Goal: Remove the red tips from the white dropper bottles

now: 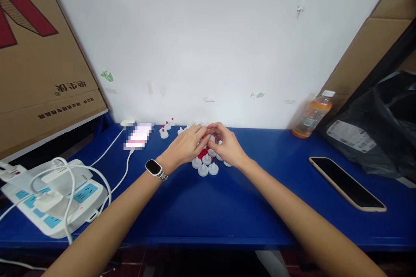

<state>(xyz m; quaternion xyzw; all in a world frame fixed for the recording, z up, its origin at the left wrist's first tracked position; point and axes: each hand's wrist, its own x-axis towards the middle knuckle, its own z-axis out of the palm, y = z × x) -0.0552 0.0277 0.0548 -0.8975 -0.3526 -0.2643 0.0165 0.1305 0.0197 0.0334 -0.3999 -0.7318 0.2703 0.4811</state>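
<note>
My left hand (187, 143) reaches over a cluster of white nozzle caps, its fingers bent and drawn together. From the other side my right hand (227, 145) curls thumb and fingers inward, the fingertips meeting those of the left. What the fingers pinch is hidden between them. Below the hands lie small red tips (204, 153) in a heap, ringed by white nozzle caps (203, 170), each a round base with a spout. Further left, several white caps with red tips (164, 134) stand near the wall.
On the left are a power strip (81, 214) with white cables and a charging phone (139, 136). To the right are an orange drink bottle (312, 114), a dark-screened phone (347, 184) and a black plastic bag (383, 125). A white wall (208, 52) backs the blue table (208, 212).
</note>
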